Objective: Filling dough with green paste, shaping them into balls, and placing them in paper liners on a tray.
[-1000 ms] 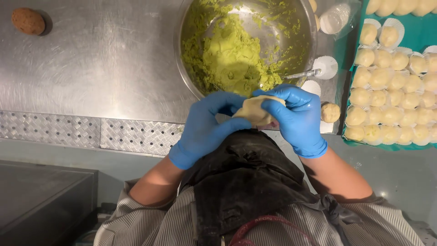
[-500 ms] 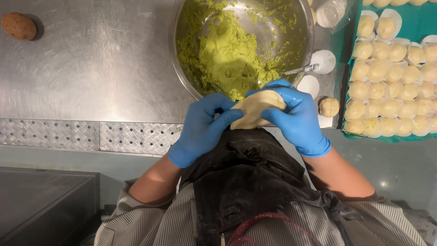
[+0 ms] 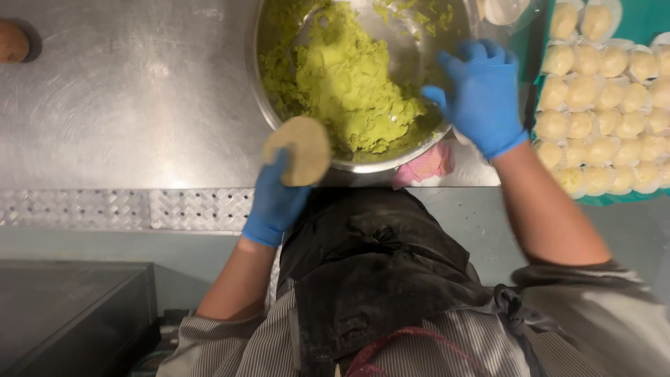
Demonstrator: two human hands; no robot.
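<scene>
Dough disc (image 3: 299,149): pale, flattened round, lying on the left hand, held just outside the near rim of the bowl.
Left hand (image 3: 278,199): blue-gloved, fingers cupped under the disc and gripping it from below.
Right hand (image 3: 480,96): blue-gloved, fingers loosely curled down at the bowl's right rim beside the filling; whether it grips anything cannot be told.
Bowl (image 3: 259,105): round steel bowl standing on the steel counter (image 3: 125,98).
Green filling (image 3: 349,84): mashed, heaped in the bowl's middle.
Tray of dough balls (image 3: 607,98): teal tray at right, pale balls in rows.
Pink cloth (image 3: 426,164): just beneath the bowl's near edge.
Brown potato (image 3: 12,42): far left on the counter, well apart.
</scene>
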